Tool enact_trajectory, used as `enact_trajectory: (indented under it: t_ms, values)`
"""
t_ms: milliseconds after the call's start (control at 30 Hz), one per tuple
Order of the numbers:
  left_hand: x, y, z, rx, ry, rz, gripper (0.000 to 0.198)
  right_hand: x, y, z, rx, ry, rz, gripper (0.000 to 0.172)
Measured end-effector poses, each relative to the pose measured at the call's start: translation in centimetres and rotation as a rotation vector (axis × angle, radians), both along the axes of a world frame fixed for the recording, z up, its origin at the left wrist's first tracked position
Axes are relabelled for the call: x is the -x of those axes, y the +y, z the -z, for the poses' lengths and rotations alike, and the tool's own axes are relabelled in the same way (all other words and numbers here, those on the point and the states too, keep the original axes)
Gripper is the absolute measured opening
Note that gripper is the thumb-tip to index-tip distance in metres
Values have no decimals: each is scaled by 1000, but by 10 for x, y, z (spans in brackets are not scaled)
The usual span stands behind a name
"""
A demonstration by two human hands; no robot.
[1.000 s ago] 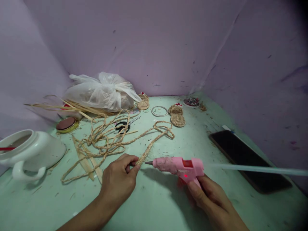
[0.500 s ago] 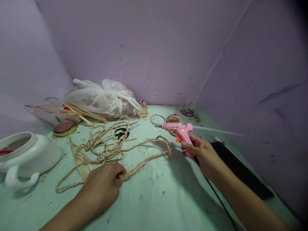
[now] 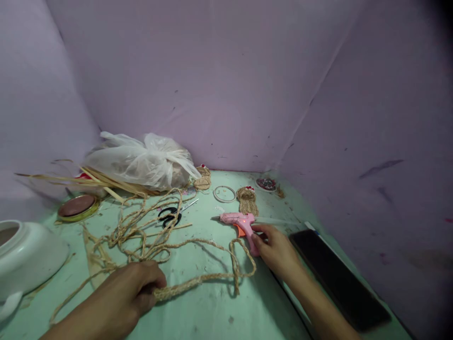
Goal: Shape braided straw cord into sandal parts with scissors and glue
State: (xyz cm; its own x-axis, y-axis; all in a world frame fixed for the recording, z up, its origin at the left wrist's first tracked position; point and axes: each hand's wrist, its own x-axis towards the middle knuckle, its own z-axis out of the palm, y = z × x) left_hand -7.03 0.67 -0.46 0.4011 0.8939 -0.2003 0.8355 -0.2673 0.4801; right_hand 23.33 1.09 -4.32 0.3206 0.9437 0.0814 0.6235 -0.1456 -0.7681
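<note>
Braided straw-coloured rope (image 3: 180, 287) is pinched in my left hand (image 3: 136, 293), low on the left of the table. From there its strand runs right to a loop and back to a loose tangle. My right hand (image 3: 274, 248) has its fingers around the handle of a pink hot glue gun (image 3: 239, 219), whose orange trigger and small red light show. The gun's nozzle points left, a clear glue stick sticks out behind, and its body is at the table surface. Black-handled scissors (image 3: 173, 216) lie beside the tangle.
A white pot (image 3: 35, 259) stands at the left, with a round tin (image 3: 78, 208) behind it. A tied plastic bag (image 3: 145, 163) sits at the back. Woven rope pieces (image 3: 247, 201), a ring (image 3: 224, 194) and a bead dish (image 3: 266, 184) lie farther back. A black phone-like slab (image 3: 336, 278) lies right.
My right hand has lowered the glue gun from the air toward the table. The rope stays in my left hand, and its loop now lies nearer the gun. The view has tilted up.
</note>
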Motion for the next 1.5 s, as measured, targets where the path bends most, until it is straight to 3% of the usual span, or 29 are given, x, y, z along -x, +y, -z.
enact_trajectory:
  t_ms: [133,233,333,433,533,667,933,1267,1500]
  values:
    - [0,8,-3,98,-56,69,22,3,-13,-10,-150,-66,-37,25]
    - [2,12,0,134,-92,100,21,13,-27,-23,-368,-116,-229,16]
    - [4,15,7,147,-82,101,22,29,-38,-31,-309,-143,-581,18]
    - [5,14,10,150,-13,108,22,45,-42,-25,-207,-243,-737,25]
    - [3,12,10,140,46,114,23,56,-41,-11,-135,-421,-719,30]
    - [0,11,9,134,92,101,22,63,-38,0,-113,-571,-623,20]
    - [-7,5,9,154,145,49,20,69,-47,7,-127,-404,-519,21]
    - [-17,-6,15,188,182,-46,17,81,-54,8,-120,-284,-592,21]
    - [-27,-21,20,189,154,-91,16,87,-60,8,-45,-243,-565,22]
